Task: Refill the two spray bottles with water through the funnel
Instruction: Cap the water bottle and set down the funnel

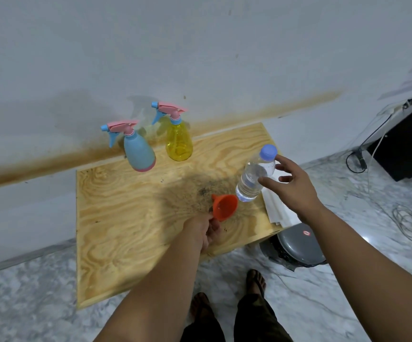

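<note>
On the pale wooden table [125, 218], the left hand [201, 232] pinches the orange plastic funnel [225, 206]. The right hand [291, 186], fingers spread, nears the clear blue-capped water bottle [255, 175]. A blue spray bottle [138, 151] and a yellow spray bottle [178, 139] stand far back, unobstructed; white papers [277, 208] lie at the right edge.

A person seen from above: two bare arms, dark trousers, feet in sandals.

Both forearms are uncovered, no sleeve reaching into view, and the left hand [201, 232] and right hand [295, 187] wear no gloves; no ring, watch or bracelet can be made out. The trousers [251, 319] are dark, with a faint mottled pattern. Each foot wears a dark open sandal [256, 281] that leaves the toes bare.
</note>
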